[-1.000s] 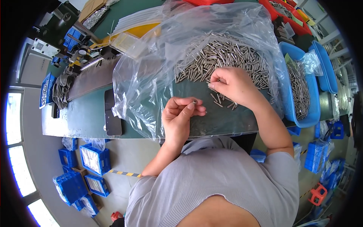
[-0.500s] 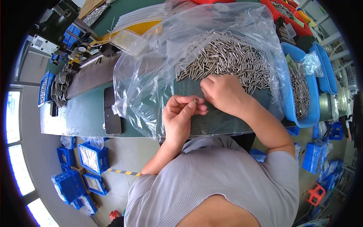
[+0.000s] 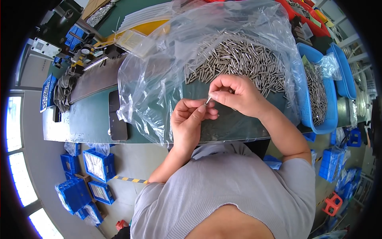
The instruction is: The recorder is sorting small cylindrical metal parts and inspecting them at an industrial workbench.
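Note:
A short, slim metal pin stands tilted between my two hands above the near part of the table. My right hand is closed in a pinch on its upper end, thumb against forefinger. At its lower end, the thumb and forefinger of my left hand are pinched on a tiny metal piece, mostly hidden by the fingertips. Whether the pin sits inside that piece or only touches it, I cannot tell. Just beyond my hands lies a heap of similar metal pins, spread on a clear plastic bag.
A blue basket of metal pins stands at the right, with another blue basket beside it. A red tray is at the far right. On the left are a dark flat phone-like object and a dial gauge.
My right hand has turned and lifted slightly from beside the heap, and the pin now shows between its fingertips and my left hand. The left hand has barely moved.

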{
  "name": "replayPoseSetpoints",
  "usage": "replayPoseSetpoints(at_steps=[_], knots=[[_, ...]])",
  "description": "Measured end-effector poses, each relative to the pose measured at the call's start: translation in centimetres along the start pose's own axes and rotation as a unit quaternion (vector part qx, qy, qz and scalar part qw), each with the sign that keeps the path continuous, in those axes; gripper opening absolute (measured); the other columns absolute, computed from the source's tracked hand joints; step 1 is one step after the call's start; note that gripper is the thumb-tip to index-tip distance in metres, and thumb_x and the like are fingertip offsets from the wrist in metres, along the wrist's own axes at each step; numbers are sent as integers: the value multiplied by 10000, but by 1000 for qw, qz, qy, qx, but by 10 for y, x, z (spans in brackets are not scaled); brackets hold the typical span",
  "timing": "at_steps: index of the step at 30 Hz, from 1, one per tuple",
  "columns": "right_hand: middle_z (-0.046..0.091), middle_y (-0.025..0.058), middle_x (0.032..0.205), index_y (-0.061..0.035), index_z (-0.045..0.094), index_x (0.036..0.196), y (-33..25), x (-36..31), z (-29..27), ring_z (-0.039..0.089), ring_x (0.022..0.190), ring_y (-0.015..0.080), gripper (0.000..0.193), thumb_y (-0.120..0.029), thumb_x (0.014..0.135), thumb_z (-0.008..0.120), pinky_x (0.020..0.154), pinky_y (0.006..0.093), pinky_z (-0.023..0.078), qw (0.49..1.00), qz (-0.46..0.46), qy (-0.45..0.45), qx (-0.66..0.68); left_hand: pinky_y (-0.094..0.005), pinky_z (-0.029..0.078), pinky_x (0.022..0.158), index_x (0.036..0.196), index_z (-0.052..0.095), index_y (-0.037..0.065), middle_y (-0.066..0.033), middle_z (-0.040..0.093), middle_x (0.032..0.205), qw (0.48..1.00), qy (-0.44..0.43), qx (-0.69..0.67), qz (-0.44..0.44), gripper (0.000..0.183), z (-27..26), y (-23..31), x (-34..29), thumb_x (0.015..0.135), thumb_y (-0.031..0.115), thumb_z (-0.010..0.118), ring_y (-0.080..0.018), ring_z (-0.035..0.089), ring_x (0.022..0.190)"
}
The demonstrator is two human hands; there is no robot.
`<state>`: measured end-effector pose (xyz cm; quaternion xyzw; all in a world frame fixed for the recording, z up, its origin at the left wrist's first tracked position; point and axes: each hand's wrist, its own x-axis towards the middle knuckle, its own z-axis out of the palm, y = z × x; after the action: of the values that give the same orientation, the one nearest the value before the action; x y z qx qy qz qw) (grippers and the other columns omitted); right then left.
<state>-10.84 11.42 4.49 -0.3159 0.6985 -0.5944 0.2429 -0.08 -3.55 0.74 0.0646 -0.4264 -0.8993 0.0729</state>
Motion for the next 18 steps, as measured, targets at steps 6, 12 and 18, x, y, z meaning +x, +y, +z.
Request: replayPoseSetpoints(at_steps=[6, 12, 18], knots=[[576, 17, 774, -14, 634, 793, 0, 4, 5, 541, 703, 95, 59, -61, 785, 669, 638, 231, 430, 999, -31, -16, -38, -348, 562, 728, 969, 519, -54, -187, 635, 895, 1000, 0, -7, 4, 75, -1, 0, -1, 900, -40, 493, -244, 659, 793], [565, 12, 725, -14, 635, 773, -5, -1, 8, 523, 641, 87, 51, -52, 777, 669, 594, 225, 419, 991, -61, 3, -118, -343, 563, 725, 956, 521, -58, -188, 635, 890, 1000, 0, 7, 10, 65, -1, -1, 0, 898, -46, 492, -240, 659, 786], [542, -36, 728, -24, 616, 821, 4, 0, 0, 506, 645, 54, 39, -58, 805, 627, 560, 203, 394, 999, 23, 1, 22, -344, 562, 719, 942, 525, -53, -191, 633, 907, 1000, 3, 13, 0, 54, 1, 0, -1, 897, -34, 503, -237, 657, 786]])
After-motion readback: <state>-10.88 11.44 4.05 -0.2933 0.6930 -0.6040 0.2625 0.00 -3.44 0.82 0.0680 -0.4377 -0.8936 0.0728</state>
